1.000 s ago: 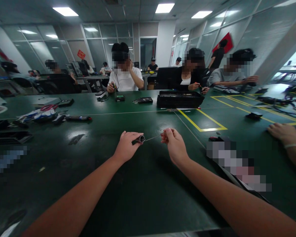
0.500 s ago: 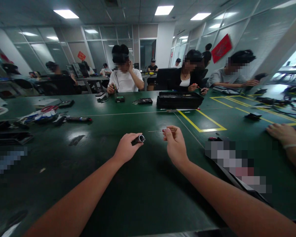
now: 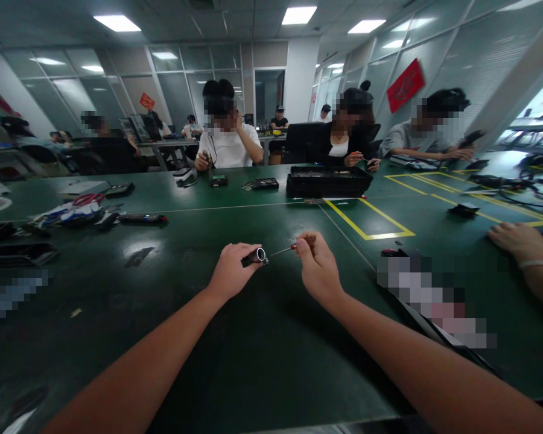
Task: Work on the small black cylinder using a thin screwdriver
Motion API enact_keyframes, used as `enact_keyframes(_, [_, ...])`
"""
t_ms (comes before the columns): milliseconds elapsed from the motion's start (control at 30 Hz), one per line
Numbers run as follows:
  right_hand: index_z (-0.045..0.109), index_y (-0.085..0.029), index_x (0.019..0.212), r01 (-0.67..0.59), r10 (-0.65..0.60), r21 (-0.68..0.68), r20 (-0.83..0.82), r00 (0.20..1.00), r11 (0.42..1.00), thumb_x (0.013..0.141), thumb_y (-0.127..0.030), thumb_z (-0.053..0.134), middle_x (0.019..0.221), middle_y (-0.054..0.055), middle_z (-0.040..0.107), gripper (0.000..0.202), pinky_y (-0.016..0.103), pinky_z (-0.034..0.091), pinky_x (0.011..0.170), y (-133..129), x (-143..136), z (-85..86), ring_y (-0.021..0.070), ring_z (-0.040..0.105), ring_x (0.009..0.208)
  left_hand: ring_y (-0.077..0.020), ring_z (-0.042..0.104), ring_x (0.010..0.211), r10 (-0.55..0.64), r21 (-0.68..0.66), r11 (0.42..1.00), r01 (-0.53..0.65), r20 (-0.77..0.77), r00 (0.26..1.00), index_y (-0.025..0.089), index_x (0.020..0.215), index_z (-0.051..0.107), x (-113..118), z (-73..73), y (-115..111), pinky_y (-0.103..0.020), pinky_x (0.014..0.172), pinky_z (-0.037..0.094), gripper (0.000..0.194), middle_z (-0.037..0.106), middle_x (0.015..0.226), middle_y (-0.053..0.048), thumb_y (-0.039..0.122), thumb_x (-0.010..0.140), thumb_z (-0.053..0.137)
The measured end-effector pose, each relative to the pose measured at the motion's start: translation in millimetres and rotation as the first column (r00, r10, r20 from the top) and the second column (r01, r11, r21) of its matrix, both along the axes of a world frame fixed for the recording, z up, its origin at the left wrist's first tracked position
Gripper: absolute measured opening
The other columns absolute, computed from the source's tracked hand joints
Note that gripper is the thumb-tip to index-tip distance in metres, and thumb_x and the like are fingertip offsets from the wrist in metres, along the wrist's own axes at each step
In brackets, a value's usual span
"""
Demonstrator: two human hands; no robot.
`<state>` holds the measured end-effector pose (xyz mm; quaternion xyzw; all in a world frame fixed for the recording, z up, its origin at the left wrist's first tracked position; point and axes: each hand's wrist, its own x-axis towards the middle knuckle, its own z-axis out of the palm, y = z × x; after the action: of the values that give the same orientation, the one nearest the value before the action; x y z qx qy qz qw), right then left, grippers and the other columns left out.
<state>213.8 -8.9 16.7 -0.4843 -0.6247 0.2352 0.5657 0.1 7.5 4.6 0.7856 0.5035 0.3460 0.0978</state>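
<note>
My left hand [image 3: 231, 271] is closed around a small dark cylinder [image 3: 254, 257], its metal-rimmed end poking out past my fingers toward the right. My right hand [image 3: 317, 269] pinches the red handle of a thin screwdriver [image 3: 294, 246] just beside it. I see the fine shaft reaching left, tip at the cylinder's rim, above the green table [image 3: 262, 355].

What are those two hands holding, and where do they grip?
The left hand grips a small dark tube around its body; the right hand pinches a thin screwdriver by its red handle.
</note>
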Motion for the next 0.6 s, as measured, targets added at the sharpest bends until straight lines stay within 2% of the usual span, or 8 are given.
enact_keyframes(200, [0.055,-0.024,0.099,0.02,-0.02,0.018,-0.013,1.0,1.0,0.1,-0.04,0.045,0.09,0.004,0.064,0.018,0.037,0.047,0.075,-1.5,0.1,2.9,0.0206,0.06,0.083,-0.0247,0.062,0.105,0.015,-0.045,0.999,-0.013,0.043,0.999,0.025,0.126,0.066,-0.4,0.5,-0.8,-0.045,0.1,0.045,0.041,0.069,0.115,-0.005,0.027,0.085,0.072])
enact_keyframes(300, [0.055,-0.024,0.1,0.016,-0.016,0.022,-0.005,1.0,1.0,0.1,-0.039,0.046,0.09,0.004,0.064,0.018,0.037,0.047,0.076,-3.1,-0.4,3.9,0.0203,0.061,0.082,-0.0234,0.061,0.11,0.026,-0.058,0.998,-0.017,0.159,0.987,0.026,0.136,0.057,-0.2,-1.0,-0.5,-0.041,0.099,0.047,0.05,0.066,0.121,-0.006,0.029,0.088,0.068])
enact_keyframes(400, [0.056,-0.024,0.102,0.011,-0.011,0.025,-0.004,1.0,1.0,0.1,-0.039,0.046,0.091,0.004,0.065,0.018,0.037,0.048,0.078,-3.2,-0.1,4.0,0.0204,0.061,0.083,-0.0222,0.06,0.112,0.039,-0.114,0.993,0.001,0.35,0.936,0.025,0.141,0.049,-1.0,-4.3,1.3,-0.04,0.101,0.047,0.048,0.062,0.126,-0.008,0.033,0.095,0.056])
enact_keyframes(500, [0.056,-0.024,0.103,0.01,-0.01,0.032,-0.008,1.0,0.999,0.099,-0.039,0.046,0.092,0.004,0.066,0.018,0.037,0.048,0.079,-2.0,0.5,2.6,0.0205,0.062,0.084,-0.0194,0.062,0.1,0.03,-0.164,0.984,0.061,0.501,0.865,0.022,0.135,0.048,-2.3,-5.4,1.9,-0.037,0.093,0.05,0.039,0.063,0.117,-0.008,0.032,0.097,0.047])
enact_keyframes(600, [0.057,-0.024,0.103,0.008,-0.008,0.041,0.0,1.0,0.999,0.099,-0.04,0.046,0.092,0.004,0.066,0.019,0.037,0.048,0.078,-1.3,0.8,1.2,0.0206,0.062,0.084,-0.018,0.061,0.085,0.042,-0.176,0.984,0.039,0.43,0.902,0.022,0.12,0.053,-2.5,0.8,-2.1,-0.033,0.079,0.051,0.029,0.063,0.1,-0.004,0.036,0.094,0.053])
